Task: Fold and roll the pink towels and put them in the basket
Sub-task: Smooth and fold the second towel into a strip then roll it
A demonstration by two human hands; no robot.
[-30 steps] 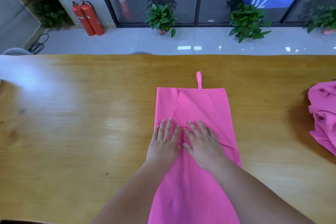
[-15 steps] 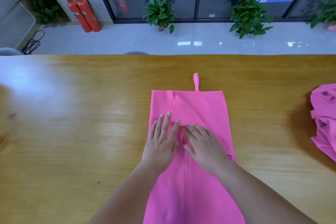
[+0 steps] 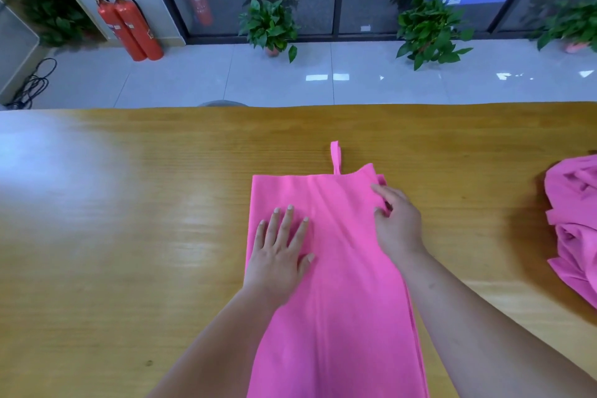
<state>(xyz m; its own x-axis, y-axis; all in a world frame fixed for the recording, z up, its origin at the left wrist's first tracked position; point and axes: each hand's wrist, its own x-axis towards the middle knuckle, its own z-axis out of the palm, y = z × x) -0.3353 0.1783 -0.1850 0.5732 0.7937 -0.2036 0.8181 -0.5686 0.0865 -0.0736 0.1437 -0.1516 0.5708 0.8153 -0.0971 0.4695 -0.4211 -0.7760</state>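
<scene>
Left hand lay flat, fingers spread, pinning the folded pink towel to the worktop while right hand pinched its three-o'clock edge, seemingly to align the layers.

pink towel (folded lengthwise), flat, mid-table

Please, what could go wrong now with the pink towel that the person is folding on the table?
1. The right hand pinches the folded towel at its right edge, where the layers already lie unevenly. A pull there may shift them and spoil the fold.
2. The left hand presses flat on the left part only, so the far end with the hanging loop might skew.
</scene>
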